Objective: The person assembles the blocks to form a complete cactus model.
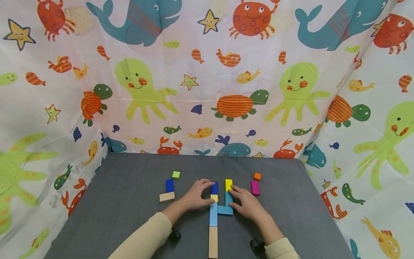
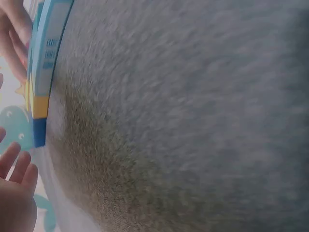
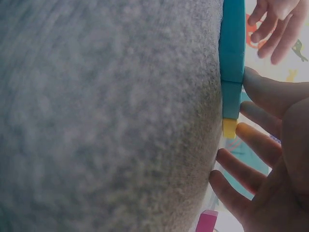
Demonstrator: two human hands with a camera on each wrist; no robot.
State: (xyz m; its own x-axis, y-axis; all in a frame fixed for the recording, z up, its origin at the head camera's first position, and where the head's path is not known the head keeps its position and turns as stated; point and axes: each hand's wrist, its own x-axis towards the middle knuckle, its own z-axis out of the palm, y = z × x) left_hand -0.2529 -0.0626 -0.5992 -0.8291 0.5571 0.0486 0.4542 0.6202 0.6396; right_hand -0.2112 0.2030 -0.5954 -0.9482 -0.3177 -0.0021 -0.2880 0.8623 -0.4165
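A column of blocks runs away from me: a natural wood block, a light blue block, a small yellow block and a dark blue block. Beside it, a crosswise blue block joins a short column of a teal block and a taller yellow block. My left hand is spread beside the left column, its fingers relaxed and holding nothing. With thumb and fingers extended, my right hand touches the right side of the teal and yellow blocks.
Left on the grey table lie a green cube, a blue block and a wood block. To the right are an orange cube and a magenta block. A sea-animal curtain borders the table.
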